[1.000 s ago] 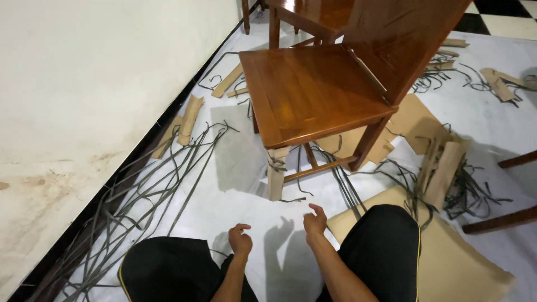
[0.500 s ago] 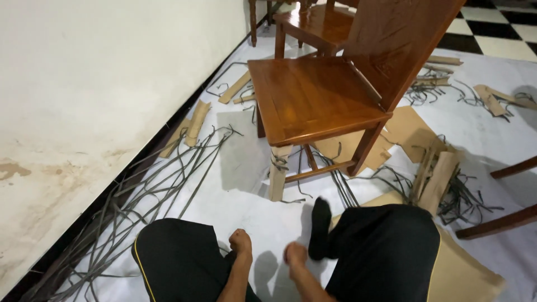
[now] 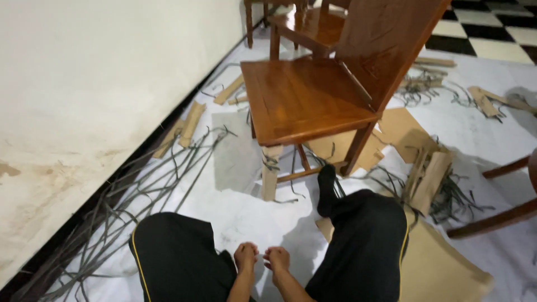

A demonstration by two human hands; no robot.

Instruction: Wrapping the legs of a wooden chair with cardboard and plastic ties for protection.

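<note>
Head view: I've pulled my left hand (image 3: 245, 256) and right hand (image 3: 277, 259) back together, both curled closed and empty, foot now stretched toward the wooden chair (image 3: 305, 100)

L hand (image 3: 246, 258) & R hand (image 3: 277, 259) fisted, knuckles close together

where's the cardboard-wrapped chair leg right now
In the head view, the wrapped chair leg is at centre, the front-left leg of the wooden chair, just left of the dark-socked foot.

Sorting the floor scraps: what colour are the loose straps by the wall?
Grey, seen in the head view: long thin plastic straps.
</note>
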